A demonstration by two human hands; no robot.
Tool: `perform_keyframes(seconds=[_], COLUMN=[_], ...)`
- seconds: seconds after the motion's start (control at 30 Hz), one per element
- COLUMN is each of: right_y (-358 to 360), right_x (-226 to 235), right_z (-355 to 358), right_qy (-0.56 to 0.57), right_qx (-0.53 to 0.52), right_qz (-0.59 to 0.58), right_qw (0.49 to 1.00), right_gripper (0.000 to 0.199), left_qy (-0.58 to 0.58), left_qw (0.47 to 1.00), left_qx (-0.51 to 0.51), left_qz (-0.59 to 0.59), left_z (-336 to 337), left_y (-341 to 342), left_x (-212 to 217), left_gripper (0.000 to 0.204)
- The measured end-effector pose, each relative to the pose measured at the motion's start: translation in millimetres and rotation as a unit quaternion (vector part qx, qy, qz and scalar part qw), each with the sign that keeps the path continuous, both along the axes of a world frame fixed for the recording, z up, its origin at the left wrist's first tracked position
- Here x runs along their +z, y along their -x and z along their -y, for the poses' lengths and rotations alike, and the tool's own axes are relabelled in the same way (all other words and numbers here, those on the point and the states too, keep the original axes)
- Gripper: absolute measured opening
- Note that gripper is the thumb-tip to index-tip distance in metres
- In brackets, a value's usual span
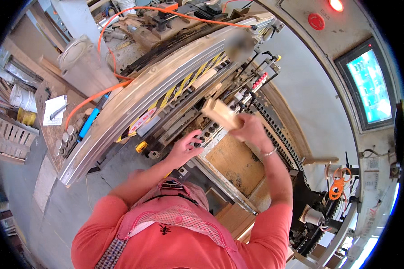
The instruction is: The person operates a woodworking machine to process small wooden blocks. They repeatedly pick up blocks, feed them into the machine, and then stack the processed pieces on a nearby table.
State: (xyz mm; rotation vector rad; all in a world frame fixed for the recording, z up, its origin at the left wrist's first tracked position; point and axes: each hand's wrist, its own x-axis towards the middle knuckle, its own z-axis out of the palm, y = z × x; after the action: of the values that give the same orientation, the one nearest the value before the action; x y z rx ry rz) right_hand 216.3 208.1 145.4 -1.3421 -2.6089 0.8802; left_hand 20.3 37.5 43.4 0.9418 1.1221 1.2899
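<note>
My right hand [250, 131] is closed around one end of a pale wooden block [224, 114], which is blurred by motion and lifted over the machine bed. Whether the block is one piece or a few held together, I cannot tell. Thumb and fingers apart, my left hand [187, 145] is at the near end of a row of black knobs [206, 134]. A dark round part shows between its fingers; whether they touch it is unclear. Below the block lies a worn brown board [235, 163] framed by pale metal edges.
A long curved rail with wooden strips [143, 74] crosses the left side, with yellow-black striped tape [179, 89] along it. An orange hose [83, 107] loops over the bench. At right are a lit control screen [369, 85], a red stop button [316, 21] and a toothed chain track [278, 127].
</note>
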Motion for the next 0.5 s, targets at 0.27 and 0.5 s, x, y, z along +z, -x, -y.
perform_keyframes(seconds=[0.27,0.5], right_y=[27.1,29.5], right_x=[-8.1,7.4], right_z=[114.2,107.3], right_qy=[0.048,0.11], right_qx=[0.014,-0.09], right_qz=[-0.074,-0.016], right_qw=[0.996,0.99], right_gripper=[0.039,0.039], left_qy=[-0.057,-0.076], left_qw=[0.983,0.994], left_qx=[-0.117,-0.075], left_qz=[0.128,-0.02], left_z=[14.2,39.9], left_y=[0.7,19.5], left_x=[-21.5,-23.8], left_gripper=[0.047,0.047])
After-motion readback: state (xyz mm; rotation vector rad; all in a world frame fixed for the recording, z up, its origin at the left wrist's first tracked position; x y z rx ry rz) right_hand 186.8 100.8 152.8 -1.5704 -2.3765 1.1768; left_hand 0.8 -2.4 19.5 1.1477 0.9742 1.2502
